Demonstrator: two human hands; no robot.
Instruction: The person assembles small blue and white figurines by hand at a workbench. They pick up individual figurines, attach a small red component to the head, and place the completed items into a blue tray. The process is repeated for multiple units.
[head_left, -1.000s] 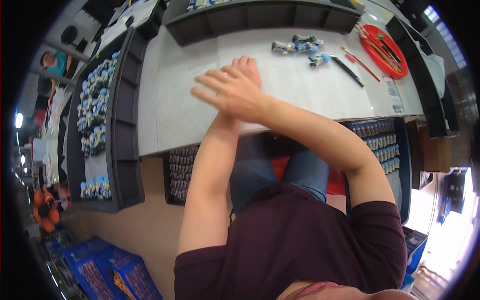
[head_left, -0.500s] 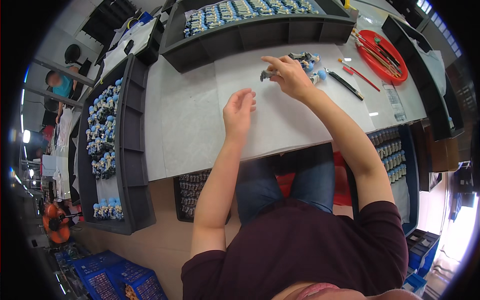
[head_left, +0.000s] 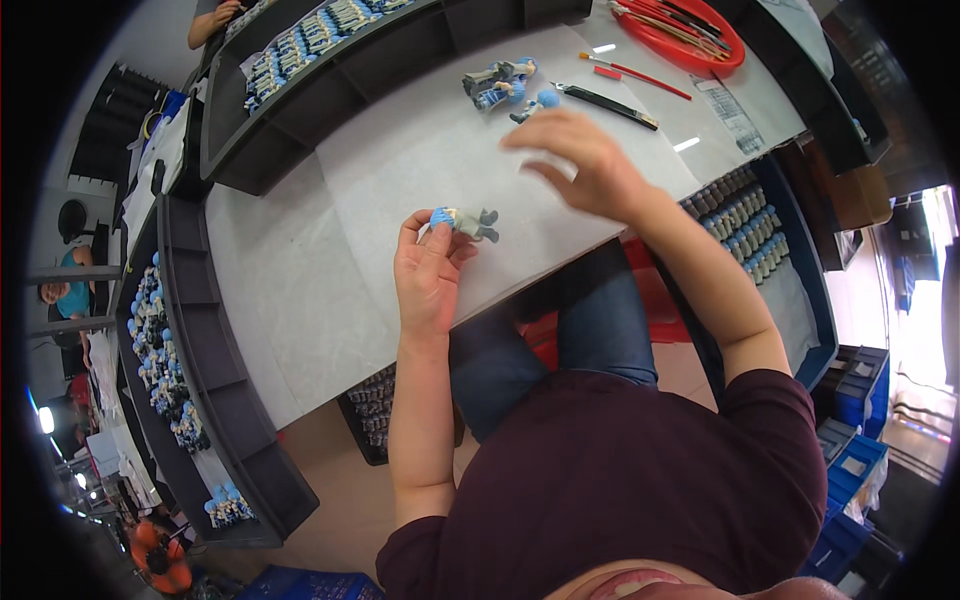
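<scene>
My left hand (head_left: 428,275) pinches a small figurine (head_left: 468,224) by its light-blue head; its pale body and grey feet point to the right. Off to the right, my right hand (head_left: 590,165) hangs above the table, thumb and fingers apart, with nothing in it. Beyond that hand a blue-haired figurine (head_left: 535,106) lies on the white sheet. A small cluster of similar figurines (head_left: 497,82) lies just left of it. A black pen-like tool (head_left: 610,106) rests to their right.
A dark tray of figurines (head_left: 400,85) borders the far side, and another dark tray (head_left: 215,340) stands at the left. A red dish (head_left: 728,50) holds brushes; a red brush (head_left: 650,80) lies nearby. Below the table's right edge sits a bin of figurines (head_left: 815,340).
The figurine has passed from my right hand to my left. My right hand has opened and drawn back toward me. The whole view has turned and shifted.
</scene>
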